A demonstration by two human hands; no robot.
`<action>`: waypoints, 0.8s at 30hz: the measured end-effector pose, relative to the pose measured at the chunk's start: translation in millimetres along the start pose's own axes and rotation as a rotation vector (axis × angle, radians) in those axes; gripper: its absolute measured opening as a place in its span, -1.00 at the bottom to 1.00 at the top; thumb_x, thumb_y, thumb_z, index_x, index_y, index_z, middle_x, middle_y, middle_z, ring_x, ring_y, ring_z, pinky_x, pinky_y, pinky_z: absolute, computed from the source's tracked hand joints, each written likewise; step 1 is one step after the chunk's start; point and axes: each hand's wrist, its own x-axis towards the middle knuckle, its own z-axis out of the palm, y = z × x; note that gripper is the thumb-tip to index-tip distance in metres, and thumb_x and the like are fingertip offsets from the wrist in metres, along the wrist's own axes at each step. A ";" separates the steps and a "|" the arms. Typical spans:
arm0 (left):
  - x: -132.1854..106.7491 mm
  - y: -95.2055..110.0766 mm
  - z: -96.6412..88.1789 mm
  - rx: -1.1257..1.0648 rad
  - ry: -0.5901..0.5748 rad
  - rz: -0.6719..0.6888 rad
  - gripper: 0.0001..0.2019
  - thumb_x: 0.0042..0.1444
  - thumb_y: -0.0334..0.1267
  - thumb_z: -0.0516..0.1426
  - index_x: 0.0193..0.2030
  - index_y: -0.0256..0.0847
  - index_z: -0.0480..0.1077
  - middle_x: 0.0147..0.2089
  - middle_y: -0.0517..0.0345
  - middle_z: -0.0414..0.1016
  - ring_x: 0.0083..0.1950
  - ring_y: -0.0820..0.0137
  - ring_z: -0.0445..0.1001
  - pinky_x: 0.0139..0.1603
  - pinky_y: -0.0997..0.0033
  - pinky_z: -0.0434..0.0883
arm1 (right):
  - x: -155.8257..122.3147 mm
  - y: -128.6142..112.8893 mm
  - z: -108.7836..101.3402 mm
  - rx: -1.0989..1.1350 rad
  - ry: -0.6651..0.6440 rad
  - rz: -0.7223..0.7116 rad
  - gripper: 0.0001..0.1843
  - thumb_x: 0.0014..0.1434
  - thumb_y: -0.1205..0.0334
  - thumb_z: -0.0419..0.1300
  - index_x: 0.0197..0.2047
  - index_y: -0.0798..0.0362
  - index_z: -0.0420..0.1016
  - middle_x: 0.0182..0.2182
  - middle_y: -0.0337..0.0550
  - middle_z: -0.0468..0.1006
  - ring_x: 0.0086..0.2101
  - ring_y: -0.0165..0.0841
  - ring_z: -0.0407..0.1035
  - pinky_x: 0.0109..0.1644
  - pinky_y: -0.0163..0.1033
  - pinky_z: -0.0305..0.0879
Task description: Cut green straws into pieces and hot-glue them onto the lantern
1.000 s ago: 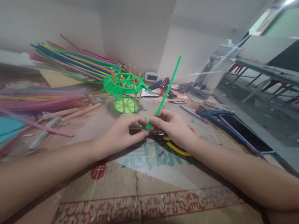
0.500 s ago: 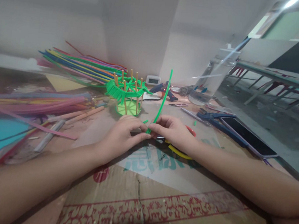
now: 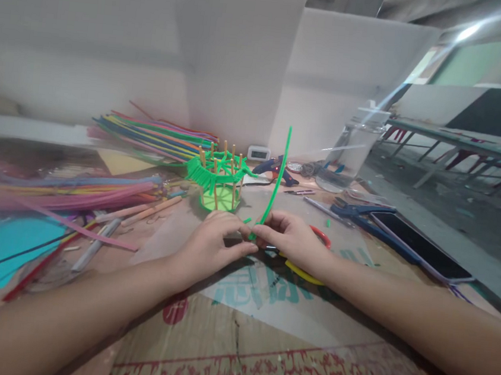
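Observation:
Between my fingertips is a green pipe cleaner (image 3: pixel 277 184), its long end standing up and curving slightly. My left hand (image 3: pixel 215 240) pinches its lower end, where a short green end also pokes out. My right hand (image 3: pixel 288 236) pinches it just beside the left fingertips. Partly hidden under my right hand lie scissors with red and yellow handles (image 3: pixel 302 273). Behind my left hand stands a small round frame of wooden sticks on a light green base (image 3: pixel 220 199), with green pipe cleaner (image 3: pixel 207 173) wrapped around its upper part.
Bundles of coloured pipe cleaners (image 3: pixel 148 135) lie at the left. A small digital clock (image 3: pixel 259 154), a glue gun (image 3: pixel 274 169) and a clear water jug (image 3: pixel 353 150) stand at the back. A phone (image 3: pixel 421 246) and blue-handled pliers (image 3: pixel 376 224) lie at the right. Printed cardboard (image 3: pixel 199 337) covers the front.
The camera view has tilted up a little, so the table sits lower in the picture. Both hands keep their pinch on the green pipe cleaner, with little visible change.

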 end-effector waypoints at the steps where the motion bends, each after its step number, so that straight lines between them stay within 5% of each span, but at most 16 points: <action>1: 0.1 0.5 -0.3 0.001 0.000 -0.004 -0.88 0.16 -0.17 0.23 -0.28 -0.16 0.52 -0.29 0.15 0.55 -0.17 0.32 0.46 -0.06 0.27 0.28 | -0.2 0.0 0.0 -0.001 0.001 0.002 -0.61 0.14 -0.10 0.27 -0.35 0.10 0.45 -0.51 -0.25 0.50 -0.50 -0.47 0.34 -0.48 -0.37 0.18; 24: -2.0 -4.5 1.7 -0.035 0.043 0.065 -0.87 0.16 -0.20 0.26 -0.37 -0.16 0.50 -0.35 0.24 0.54 -0.21 0.37 0.46 -0.07 0.30 0.23 | -1.5 -3.0 1.5 -0.080 -0.029 -0.026 -0.73 0.18 0.05 0.24 -0.40 0.09 0.43 -0.52 -0.27 0.48 -0.53 -0.49 0.30 -0.49 -0.38 0.16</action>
